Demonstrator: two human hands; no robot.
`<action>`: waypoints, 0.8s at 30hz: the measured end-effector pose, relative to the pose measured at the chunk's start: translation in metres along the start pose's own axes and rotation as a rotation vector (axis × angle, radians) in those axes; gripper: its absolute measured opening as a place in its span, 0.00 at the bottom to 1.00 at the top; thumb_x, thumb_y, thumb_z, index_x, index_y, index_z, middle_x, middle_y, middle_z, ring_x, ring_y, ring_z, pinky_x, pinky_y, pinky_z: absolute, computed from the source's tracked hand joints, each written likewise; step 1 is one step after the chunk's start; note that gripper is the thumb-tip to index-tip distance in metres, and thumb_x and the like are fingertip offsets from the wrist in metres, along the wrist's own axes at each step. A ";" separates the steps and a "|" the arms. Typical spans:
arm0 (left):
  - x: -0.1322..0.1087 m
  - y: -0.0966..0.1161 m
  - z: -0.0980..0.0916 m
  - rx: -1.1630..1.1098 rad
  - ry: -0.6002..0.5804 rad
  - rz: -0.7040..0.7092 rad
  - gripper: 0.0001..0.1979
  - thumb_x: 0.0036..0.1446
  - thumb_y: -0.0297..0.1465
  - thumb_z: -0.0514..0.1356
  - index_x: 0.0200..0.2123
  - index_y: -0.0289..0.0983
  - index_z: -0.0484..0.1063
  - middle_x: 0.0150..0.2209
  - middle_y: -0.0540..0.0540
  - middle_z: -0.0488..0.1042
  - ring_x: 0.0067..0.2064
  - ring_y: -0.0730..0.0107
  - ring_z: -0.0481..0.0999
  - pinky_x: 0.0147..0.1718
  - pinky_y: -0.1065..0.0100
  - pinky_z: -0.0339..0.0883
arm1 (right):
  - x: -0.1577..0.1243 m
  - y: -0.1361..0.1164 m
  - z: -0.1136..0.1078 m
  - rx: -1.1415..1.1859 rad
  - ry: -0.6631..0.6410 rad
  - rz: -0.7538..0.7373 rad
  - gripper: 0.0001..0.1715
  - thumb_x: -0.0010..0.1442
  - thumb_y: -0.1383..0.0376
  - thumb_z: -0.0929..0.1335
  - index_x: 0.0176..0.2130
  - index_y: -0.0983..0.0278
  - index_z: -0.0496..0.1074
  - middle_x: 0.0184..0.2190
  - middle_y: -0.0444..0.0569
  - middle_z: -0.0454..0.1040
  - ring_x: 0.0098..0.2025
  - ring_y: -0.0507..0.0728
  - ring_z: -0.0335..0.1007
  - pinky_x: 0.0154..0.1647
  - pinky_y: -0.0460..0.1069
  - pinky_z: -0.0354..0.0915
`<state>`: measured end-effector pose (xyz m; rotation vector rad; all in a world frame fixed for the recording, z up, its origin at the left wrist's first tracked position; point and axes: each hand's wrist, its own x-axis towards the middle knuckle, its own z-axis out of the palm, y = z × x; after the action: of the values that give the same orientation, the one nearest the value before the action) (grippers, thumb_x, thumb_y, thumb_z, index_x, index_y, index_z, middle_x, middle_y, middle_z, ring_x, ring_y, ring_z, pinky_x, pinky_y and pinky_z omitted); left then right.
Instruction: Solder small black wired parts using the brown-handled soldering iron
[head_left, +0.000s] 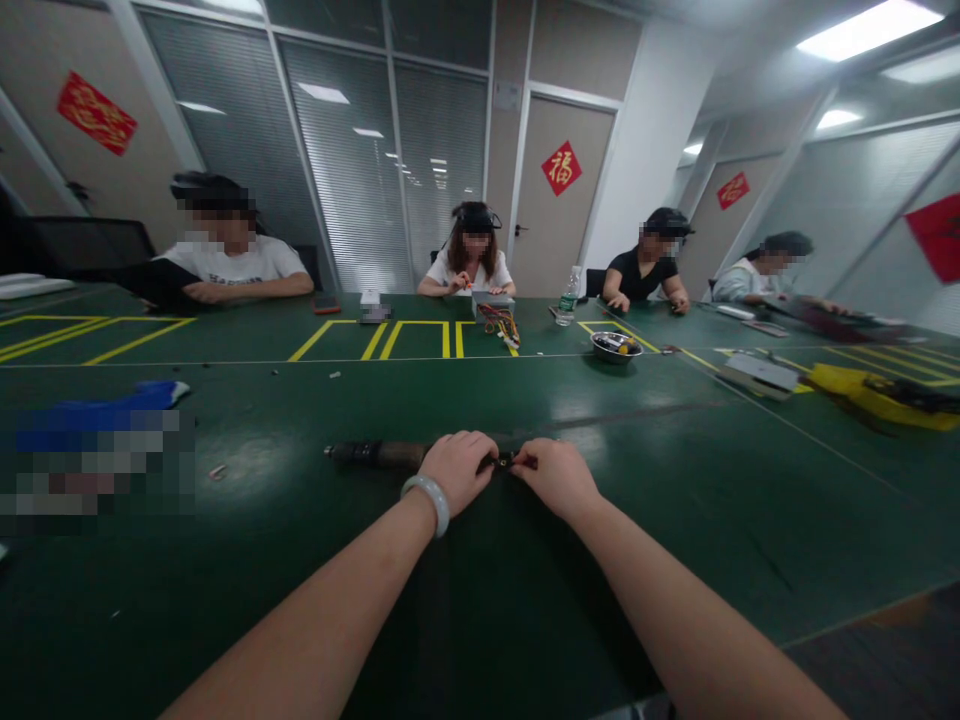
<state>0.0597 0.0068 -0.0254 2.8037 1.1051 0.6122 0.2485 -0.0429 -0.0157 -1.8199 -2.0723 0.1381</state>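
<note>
Rod (375, 455) lies flat on counter (675, 480), near front edge. Left grip (459, 468) closes over rod, apparently to steady it. Right grip (559, 477) pinches a small part (511, 462) at the rod's end.

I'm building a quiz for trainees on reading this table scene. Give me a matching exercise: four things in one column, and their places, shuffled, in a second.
Things
1. dark rod
2. pale bracelet
3. metal bowl
4. water bottle

Places
A. around the wrist of the left hand
B. standing upright near the person in black
C. lying on the green table, gripped by the left hand and the right hand
D. resting far beyond the right hand, by a yellow line

Pairs: 1-C; 2-A; 3-D; 4-B
</note>
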 end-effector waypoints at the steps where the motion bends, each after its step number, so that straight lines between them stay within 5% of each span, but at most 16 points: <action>1: 0.000 0.000 0.000 -0.002 0.000 -0.001 0.06 0.56 0.30 0.57 0.38 0.41 0.69 0.40 0.49 0.72 0.43 0.64 0.69 0.42 0.62 0.62 | 0.000 0.000 0.001 -0.001 0.008 -0.012 0.03 0.55 0.62 0.70 0.32 0.58 0.75 0.34 0.42 0.75 0.36 0.53 0.69 0.37 0.47 0.57; 16: -0.001 -0.001 -0.001 -0.036 0.021 0.014 0.05 0.56 0.30 0.57 0.37 0.42 0.70 0.39 0.50 0.72 0.42 0.64 0.69 0.41 0.62 0.61 | 0.001 0.000 0.003 0.031 0.081 -0.125 0.01 0.54 0.64 0.72 0.31 0.58 0.74 0.31 0.40 0.75 0.35 0.52 0.69 0.41 0.50 0.54; 24: 0.000 -0.001 0.000 -0.025 0.025 0.012 0.04 0.57 0.31 0.57 0.37 0.41 0.70 0.38 0.49 0.73 0.42 0.64 0.69 0.40 0.62 0.61 | 0.000 0.000 0.016 0.249 0.037 0.144 0.05 0.54 0.60 0.69 0.30 0.58 0.75 0.27 0.41 0.75 0.29 0.52 0.69 0.29 0.46 0.58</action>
<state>0.0591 0.0076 -0.0257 2.7907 1.0779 0.6589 0.2427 -0.0405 -0.0304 -1.8000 -1.8076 0.3806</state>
